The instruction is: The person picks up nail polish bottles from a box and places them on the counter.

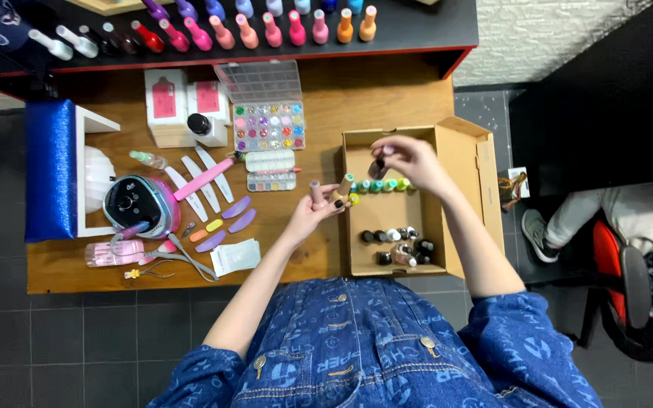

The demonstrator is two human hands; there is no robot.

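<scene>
Left hand [313,213]: fingers closed on two bottles [330,193] at box [462,151] edge | Right hand [406,157]: pinching one dark bottle [377,169] over box | Box: row of about five green-capped bottles [382,185]

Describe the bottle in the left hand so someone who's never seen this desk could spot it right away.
Start at the open cardboard box on the wooden desk. Just off its left edge, the left hand holds up a small nail polish bottle. Unlike the bottles lying inside the box, it is lifted above the desk, tilted, with a pale cap.
</scene>
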